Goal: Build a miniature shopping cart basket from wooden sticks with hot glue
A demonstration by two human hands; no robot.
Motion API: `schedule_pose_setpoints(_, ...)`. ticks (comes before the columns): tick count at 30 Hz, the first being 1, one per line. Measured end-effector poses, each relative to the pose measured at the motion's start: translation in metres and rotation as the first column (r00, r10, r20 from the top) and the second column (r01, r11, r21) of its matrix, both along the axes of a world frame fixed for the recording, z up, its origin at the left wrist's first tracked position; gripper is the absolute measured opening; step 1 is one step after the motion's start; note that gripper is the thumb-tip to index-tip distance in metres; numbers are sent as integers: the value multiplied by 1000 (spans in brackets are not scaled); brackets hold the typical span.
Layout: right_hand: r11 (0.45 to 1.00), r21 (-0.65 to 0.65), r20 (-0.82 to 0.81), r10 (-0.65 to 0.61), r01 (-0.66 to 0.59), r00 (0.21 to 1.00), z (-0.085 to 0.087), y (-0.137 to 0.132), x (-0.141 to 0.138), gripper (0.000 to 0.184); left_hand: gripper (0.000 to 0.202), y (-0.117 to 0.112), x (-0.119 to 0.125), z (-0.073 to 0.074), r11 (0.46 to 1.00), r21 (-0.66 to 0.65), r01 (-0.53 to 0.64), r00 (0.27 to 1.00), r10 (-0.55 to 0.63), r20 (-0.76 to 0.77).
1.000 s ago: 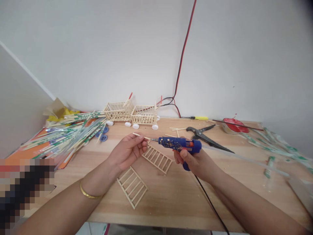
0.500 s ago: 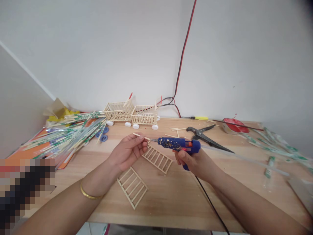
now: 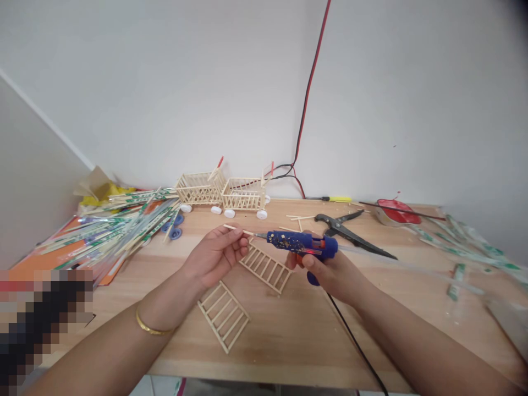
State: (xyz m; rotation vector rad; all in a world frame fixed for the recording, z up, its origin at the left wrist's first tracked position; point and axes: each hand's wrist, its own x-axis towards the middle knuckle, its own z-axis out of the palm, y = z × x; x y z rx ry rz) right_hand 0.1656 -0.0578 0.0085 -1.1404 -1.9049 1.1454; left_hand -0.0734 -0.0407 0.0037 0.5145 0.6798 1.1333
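Note:
My left hand [image 3: 216,256] pinches a short wooden stick [image 3: 236,229] between thumb and fingers, held level above the table. My right hand [image 3: 330,272] grips a blue glue gun [image 3: 301,243], with its metal nozzle pointing left and touching the stick's right end. Below the hands lie two ladder-like stick frames, one under the nozzle [image 3: 266,268] and one nearer me [image 3: 223,314]. The gun's black cord [image 3: 355,352] runs down toward the table's front edge.
Two stick carts on white wheels [image 3: 223,195] stand at the back by the wall. A pile of wrapped chopsticks [image 3: 111,231] covers the left. Black shears [image 3: 350,231], a yellow screwdriver [image 3: 336,199], a red tape roll [image 3: 394,212] and empty wrappers [image 3: 462,247] lie to the right.
My right hand and the glue gun have shifted slightly left and down at the stick's end. The left hand has stayed almost still.

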Motion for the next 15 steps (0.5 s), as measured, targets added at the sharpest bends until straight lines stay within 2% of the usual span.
schedule_pose_setpoints(5,999,33,-131,-11,16,991,-2,0,0,44,10,1,0,-1,1000,1,4,1000,-4,-1)
schedule_pose_setpoints(10,988,156,-78,12,0,997,3,1,0,43,10,0,0,0,1000,-12,5,1000,-5,7)
schedule_pose_setpoints(15,987,160,-11,9,-7,1000,6,0,-1,46,10,0,1,1,1000,-10,7,1000,-7,2)
